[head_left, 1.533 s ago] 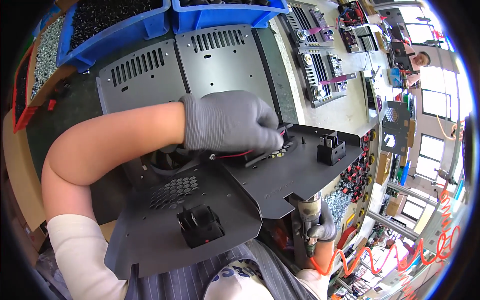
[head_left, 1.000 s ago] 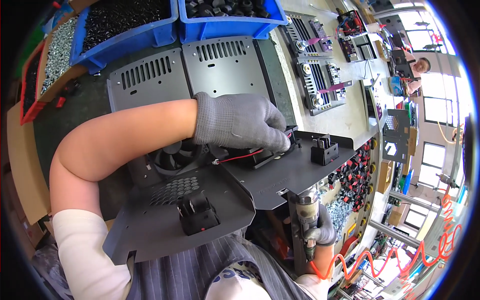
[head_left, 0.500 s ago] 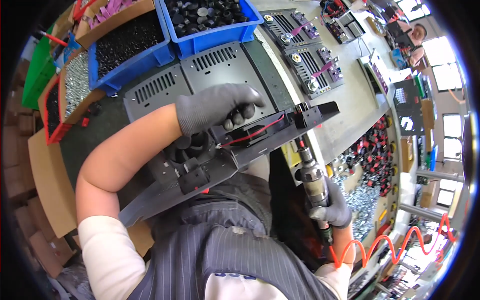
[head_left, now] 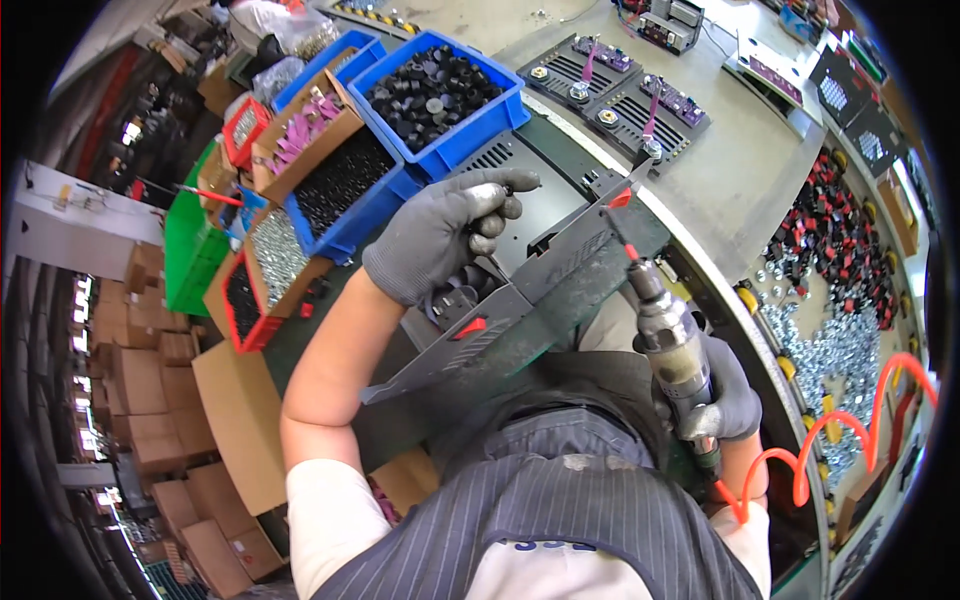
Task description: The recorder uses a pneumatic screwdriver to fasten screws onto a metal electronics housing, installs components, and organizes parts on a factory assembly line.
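My left hand (head_left: 447, 238), in a grey glove, reaches over a black metal chassis panel (head_left: 530, 305) tilted up on its edge, with the fingers curled behind its top; what they hold is hidden. My right hand (head_left: 722, 400), also gloved, grips a silver pneumatic screwdriver (head_left: 668, 335) upright. Its bit tip (head_left: 617, 228) points at the panel's underside near a red tab. An orange coiled air hose (head_left: 840, 450) runs from the tool's base.
Blue bins of black parts (head_left: 440, 95) and a bin of silver screws (head_left: 275, 255) stand behind the panel. More vented black panels (head_left: 620, 95) lie on the grey bench. Loose screws and red-black switches (head_left: 835, 240) fill trays at right. Cardboard boxes (head_left: 235, 420) stand at left.
The panel has been tipped from lying flat to standing steeply on edge. My right hand has brought the screwdriver up from below against its underside. My view has swung left.
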Available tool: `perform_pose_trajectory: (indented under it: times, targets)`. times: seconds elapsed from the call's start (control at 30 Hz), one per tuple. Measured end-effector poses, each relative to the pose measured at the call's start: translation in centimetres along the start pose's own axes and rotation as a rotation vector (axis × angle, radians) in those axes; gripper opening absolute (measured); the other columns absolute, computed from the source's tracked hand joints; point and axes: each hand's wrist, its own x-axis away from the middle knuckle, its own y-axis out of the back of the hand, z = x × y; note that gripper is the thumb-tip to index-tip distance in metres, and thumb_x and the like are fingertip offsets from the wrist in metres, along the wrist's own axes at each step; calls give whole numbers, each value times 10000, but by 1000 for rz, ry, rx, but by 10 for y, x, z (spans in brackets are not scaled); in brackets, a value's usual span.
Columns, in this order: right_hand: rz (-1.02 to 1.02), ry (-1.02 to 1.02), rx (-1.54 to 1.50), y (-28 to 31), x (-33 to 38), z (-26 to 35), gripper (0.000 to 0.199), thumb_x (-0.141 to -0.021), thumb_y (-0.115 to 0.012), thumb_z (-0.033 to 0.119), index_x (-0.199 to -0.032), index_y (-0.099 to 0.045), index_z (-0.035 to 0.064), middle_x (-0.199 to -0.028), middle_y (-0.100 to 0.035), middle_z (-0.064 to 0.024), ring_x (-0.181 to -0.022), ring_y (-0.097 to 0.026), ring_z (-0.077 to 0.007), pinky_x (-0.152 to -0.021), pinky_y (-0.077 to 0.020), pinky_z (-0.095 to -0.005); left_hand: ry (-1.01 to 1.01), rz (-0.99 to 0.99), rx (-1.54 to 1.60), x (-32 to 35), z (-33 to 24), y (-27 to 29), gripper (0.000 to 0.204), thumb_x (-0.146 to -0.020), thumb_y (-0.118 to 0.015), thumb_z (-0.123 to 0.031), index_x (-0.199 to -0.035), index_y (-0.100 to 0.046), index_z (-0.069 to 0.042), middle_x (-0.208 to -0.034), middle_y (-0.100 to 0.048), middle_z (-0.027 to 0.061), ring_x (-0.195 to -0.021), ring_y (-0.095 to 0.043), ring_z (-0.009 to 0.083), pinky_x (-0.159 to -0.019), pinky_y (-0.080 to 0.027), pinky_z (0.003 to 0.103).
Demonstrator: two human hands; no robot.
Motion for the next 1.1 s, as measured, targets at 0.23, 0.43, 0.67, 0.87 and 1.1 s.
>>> perform_pose_trajectory:
  times: [0.23,0.43,0.67,0.87,1.1]
  targets:
    - [156,94,105,-23,-24,14,811,-563,-826,273,-1237,-483,-20,-982,-565,-39,-899,-507,-127,-814,-402,-266,-148,65,-227,27,-15,-16,409,-942,-493,-329,-1098,-553,45,-638,-435,-17,-486,-307,25,-437,-267,162]
    - [204,151,84,-28,-24,8,755,-594,-812,234,-1227,-490,-21,-1026,-548,-40,-929,-492,-124,-838,-388,-261,-155,109,-191,34,-15,-26,346,-949,-495,-286,-1062,-588,27,-661,-433,-36,-506,-336,2,-429,-251,135]
    - [239,110,47,-26,-20,9,762,-602,-813,247,-1232,-483,-26,-1048,-548,-39,-943,-489,-124,-853,-390,-264,-168,77,-257,34,-16,-31,349,-925,-529,-290,-1031,-613,31,-659,-450,-42,-508,-348,2,-433,-248,136]
    - [326,53,5,-16,-13,5,811,-573,-823,263,-1239,-468,-34,-1078,-545,-65,-965,-500,-135,-865,-401,-279,-258,68,-653,41,-23,-37,475,-838,-590,-392,-974,-626,62,-629,-510,-9,-482,-345,14,-433,-240,175]
    - [92,13,-158,6,15,-16,838,-449,-852,251,-1154,-501,-34,-741,-586,-33,-590,-537,-75,-523,-423,-211,-224,-72,-821,8,0,-9,406,-868,-598,-317,-1091,-617,22,-794,-584,-13,-647,-481,37,-574,-375,182]
